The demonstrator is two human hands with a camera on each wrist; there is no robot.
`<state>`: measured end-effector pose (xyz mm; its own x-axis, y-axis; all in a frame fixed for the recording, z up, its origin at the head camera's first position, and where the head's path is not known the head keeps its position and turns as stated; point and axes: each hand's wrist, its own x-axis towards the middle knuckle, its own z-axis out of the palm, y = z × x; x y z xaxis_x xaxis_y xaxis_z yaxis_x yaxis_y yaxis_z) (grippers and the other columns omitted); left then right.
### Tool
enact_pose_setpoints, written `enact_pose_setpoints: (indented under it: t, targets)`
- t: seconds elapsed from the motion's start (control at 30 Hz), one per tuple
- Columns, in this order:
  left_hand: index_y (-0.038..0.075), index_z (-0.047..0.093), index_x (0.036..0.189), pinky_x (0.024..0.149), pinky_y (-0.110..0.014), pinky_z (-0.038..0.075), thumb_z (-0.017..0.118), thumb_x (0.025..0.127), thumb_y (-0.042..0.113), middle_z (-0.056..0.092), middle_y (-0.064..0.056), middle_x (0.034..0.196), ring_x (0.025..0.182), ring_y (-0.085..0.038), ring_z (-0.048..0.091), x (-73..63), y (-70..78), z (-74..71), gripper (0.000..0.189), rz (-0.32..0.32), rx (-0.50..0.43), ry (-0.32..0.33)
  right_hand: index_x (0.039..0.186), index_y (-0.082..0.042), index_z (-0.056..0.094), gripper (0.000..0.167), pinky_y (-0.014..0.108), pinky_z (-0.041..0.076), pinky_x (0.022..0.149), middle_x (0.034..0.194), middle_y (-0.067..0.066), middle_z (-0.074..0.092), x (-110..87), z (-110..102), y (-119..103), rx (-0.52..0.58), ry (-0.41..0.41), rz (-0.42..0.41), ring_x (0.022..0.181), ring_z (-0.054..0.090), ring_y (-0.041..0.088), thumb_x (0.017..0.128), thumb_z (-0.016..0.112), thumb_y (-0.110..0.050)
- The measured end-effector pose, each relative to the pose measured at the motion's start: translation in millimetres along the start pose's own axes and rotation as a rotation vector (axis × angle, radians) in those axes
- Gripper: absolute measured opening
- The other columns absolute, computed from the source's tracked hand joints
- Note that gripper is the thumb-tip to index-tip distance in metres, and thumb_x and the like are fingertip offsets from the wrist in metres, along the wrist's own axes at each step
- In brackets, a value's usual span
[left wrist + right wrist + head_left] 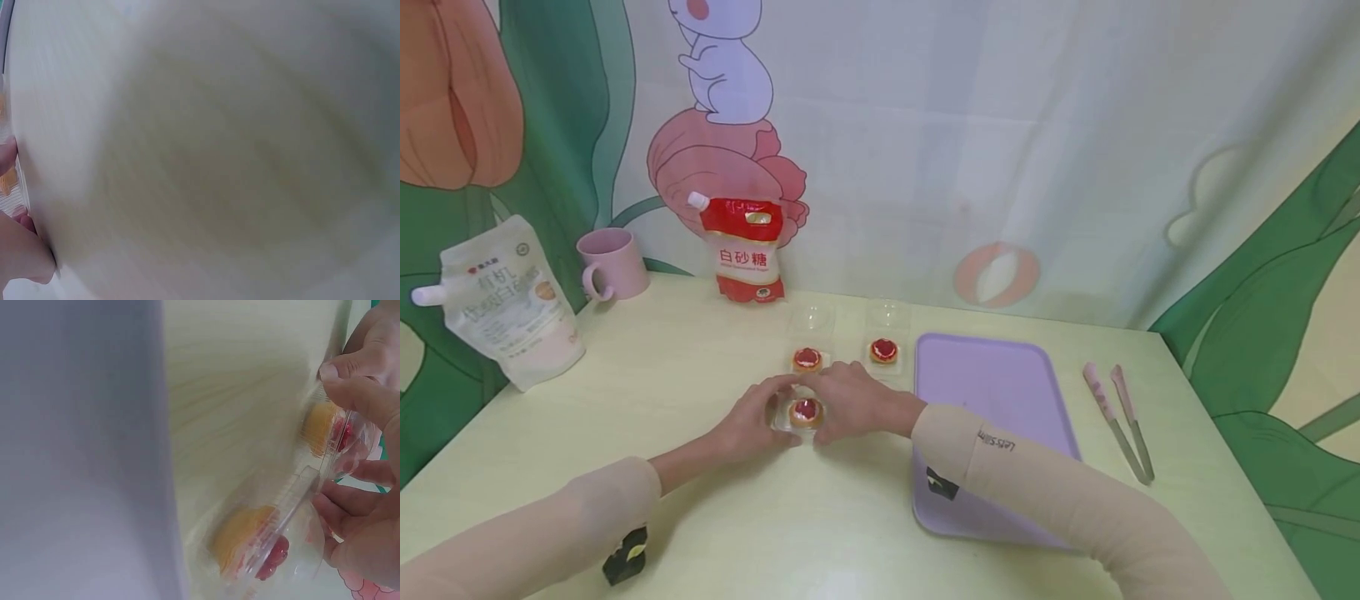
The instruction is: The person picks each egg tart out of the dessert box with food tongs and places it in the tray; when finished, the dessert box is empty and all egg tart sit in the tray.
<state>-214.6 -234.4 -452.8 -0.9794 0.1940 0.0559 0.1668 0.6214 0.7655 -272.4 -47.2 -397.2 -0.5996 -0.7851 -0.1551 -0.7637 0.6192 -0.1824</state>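
In the head view, a clear plastic tart box holds a small tart with red topping on a golden crust. My left hand grips its left side, and my right hand holds it from the right. In the right wrist view, the thumb and fingers of my right hand bend around the box, whose clear lid shows over the tart. Just behind stand two more clear boxes with raised lids, holding a left tart and a right tart. The left wrist view is mostly blurred tabletop.
A purple tray lies under my right forearm. Pink-handled tongs rest to its right. Along the back are a red-and-white sugar pouch and a pink mug; a white spouted pouch stands at far left, before a printed curtain.
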Motion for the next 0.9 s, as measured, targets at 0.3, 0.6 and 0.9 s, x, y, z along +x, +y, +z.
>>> enact_pose_setpoints:
  t: [0.3,0.6,0.9]
  targets:
    - [0.009,0.043,0.145,0.103,-0.051,0.044,0.084,0.078,0.009,0.054,-0.015,0.128,0.116,-0.032,0.048,2.2,-2.6,1.5,0.078,-0.008,0.002,0.002,0.146,-0.018,0.048,0.081,0.037,0.047,0.089,0.105,-0.006,0.070,1.7,-3,2,0.010,-0.017,-0.028,0.087,0.058,0.013,0.077,0.086,-0.034]
    - [0.010,0.041,0.146,0.105,-0.055,0.044,0.083,0.080,0.010,0.052,-0.015,0.132,0.120,-0.033,0.046,2.4,0.9,0.5,0.078,-0.042,-0.005,-0.012,0.147,-0.021,0.047,0.081,0.024,0.043,0.062,0.079,-0.007,0.063,2.6,-5,6,0.053,-0.039,-0.024,0.072,0.055,0.012,0.077,0.085,-0.034]
    - [0.010,0.043,0.145,0.100,-0.050,0.045,0.084,0.079,0.010,0.053,-0.014,0.127,0.115,-0.032,0.047,2.3,0.5,0.0,0.078,-0.007,-0.003,-0.007,0.149,-0.021,0.045,0.079,0.023,0.044,0.062,0.081,-0.007,0.062,3.2,-8,11,0.108,-0.055,-0.057,0.073,0.055,0.012,0.080,0.082,-0.031]
